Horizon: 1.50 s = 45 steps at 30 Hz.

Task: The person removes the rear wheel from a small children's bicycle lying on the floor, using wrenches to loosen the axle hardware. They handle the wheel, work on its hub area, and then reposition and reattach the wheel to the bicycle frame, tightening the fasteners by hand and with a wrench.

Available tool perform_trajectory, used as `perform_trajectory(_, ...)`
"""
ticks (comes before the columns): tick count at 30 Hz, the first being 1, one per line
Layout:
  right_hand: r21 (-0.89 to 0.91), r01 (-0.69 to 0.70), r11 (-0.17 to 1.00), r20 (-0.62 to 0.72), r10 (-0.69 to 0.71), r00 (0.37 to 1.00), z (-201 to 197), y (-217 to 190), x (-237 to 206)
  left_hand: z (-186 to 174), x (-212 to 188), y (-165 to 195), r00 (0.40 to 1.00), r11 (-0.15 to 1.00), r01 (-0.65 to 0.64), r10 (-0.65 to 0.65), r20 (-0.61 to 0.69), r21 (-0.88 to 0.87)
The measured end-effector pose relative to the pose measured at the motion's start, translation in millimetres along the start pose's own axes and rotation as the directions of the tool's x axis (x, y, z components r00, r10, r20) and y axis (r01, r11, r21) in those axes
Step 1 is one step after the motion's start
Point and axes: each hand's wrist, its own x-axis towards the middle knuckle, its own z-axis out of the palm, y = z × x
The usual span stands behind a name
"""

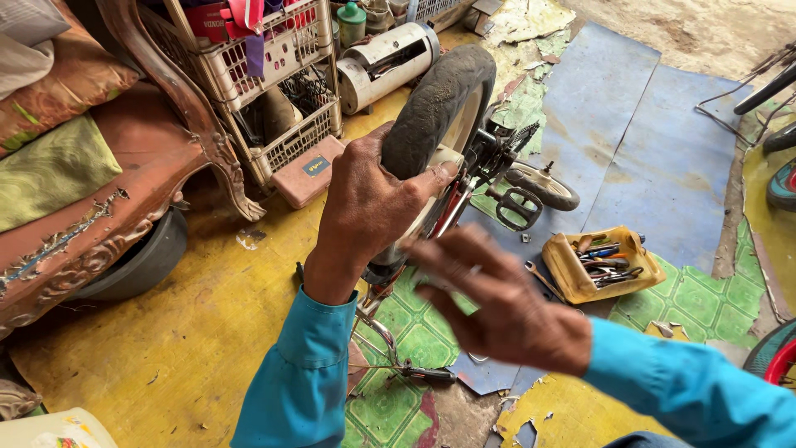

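Note:
A small upside-down bicycle stands on the floor with its black tyre (435,104) raised toward me. My left hand (365,207) is wrapped over the wheel, thumb pressed on the pale rim. My right hand (489,299) hovers just in front of the wheel with fingers spread and holds nothing; it looks blurred. A small training wheel (543,184) and a black pedal crank (516,207) stick out to the right of the frame. The handlebar grip (427,374) rests on the floor near my left sleeve.
A yellow tray of hand tools (599,264) lies on the floor to the right. A carved wooden sofa (124,166) with cushions, a plastic crate rack (274,75) and a white cylinder (385,58) crowd the left and back. Another red wheel (775,357) shows at the right edge.

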Motion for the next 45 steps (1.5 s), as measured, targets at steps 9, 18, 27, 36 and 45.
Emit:
perform_trajectory(9, -0.118, 0.018, 0.993, 0.038, -0.014, 0.999, 57, 31, -56, 3, 1, 0, 0.999, 0.999, 0.046, -0.046, -0.014, -0.001)
perform_trajectory(18, -0.393, -0.341, 0.854, 0.162, 0.43, 0.888, 52, 90, -92, 5, 2, 2, 0.996, 0.995, 0.089, -0.087, -0.028, 0.048)
perform_trajectory(27, 0.011, -0.684, 0.729, -0.009, 0.684, 0.729, 35, 158, -86, 4, -1, 4, 0.998, 0.997, 0.063, -0.061, -0.035, 0.046)
perform_trajectory(36, 0.772, -0.387, 0.505, -0.21, 0.776, 0.595, -28, 158, -15, 2, -1, 2, 1.0, 0.999, 0.014, -0.013, -0.015, 0.041)
perform_trajectory(45, 0.107, -0.144, 0.984, -0.085, 0.153, 0.984, -21, 37, -10, 3, 4, 8, 0.997, 0.995, 0.08, -0.08, 0.001, 0.058)
